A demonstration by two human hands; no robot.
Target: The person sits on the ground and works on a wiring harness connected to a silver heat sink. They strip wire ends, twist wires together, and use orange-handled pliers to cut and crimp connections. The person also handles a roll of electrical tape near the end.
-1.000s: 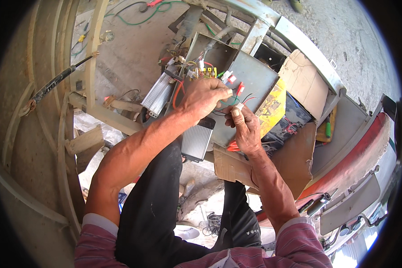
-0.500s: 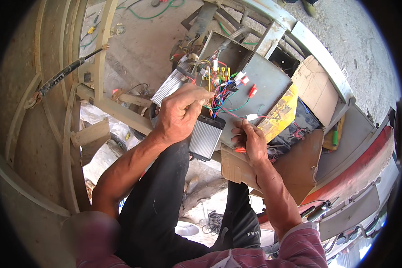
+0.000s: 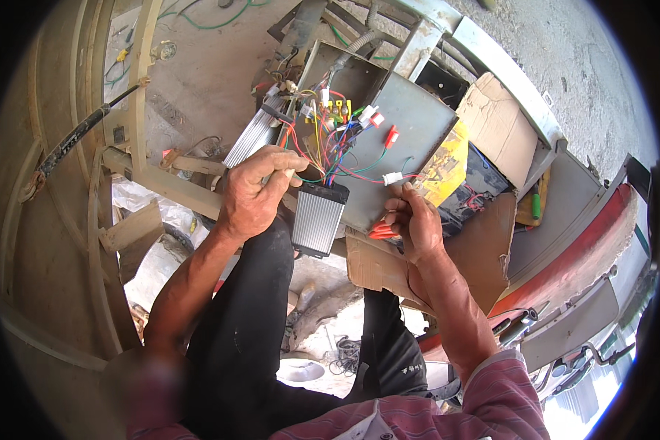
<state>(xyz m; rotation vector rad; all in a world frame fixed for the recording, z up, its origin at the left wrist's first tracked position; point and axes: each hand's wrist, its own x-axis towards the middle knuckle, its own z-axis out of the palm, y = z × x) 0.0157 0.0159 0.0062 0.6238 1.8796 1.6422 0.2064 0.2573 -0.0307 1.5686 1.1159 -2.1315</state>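
My left hand [image 3: 253, 192] grips a silver finned controller box [image 3: 317, 218] from its left side, holding it above my knee. A bundle of coloured wires [image 3: 330, 147] with small white and red connectors fans out from the box's top over a grey metal plate [image 3: 411, 132]. My right hand [image 3: 412, 220] pinches a thin wire ending in a white connector [image 3: 393, 178], and red-handled pliers [image 3: 380, 232] sit under its fingers. A second finned box [image 3: 251, 137] lies behind my left hand.
A torn piece of cardboard [image 3: 447, 257] lies under my right forearm, with a yellow-topped battery [image 3: 451, 158] and a cardboard box [image 3: 500, 125] beyond. A red vehicle body panel [image 3: 579, 257] curves at the right. A bare metal frame [image 3: 147, 110] and black cable [image 3: 73, 139] stand at the left.
My left hand has come down from the wire bundle onto the finned box's side. My right hand shifted slightly right, still holding the wire. The view has tilted a little.
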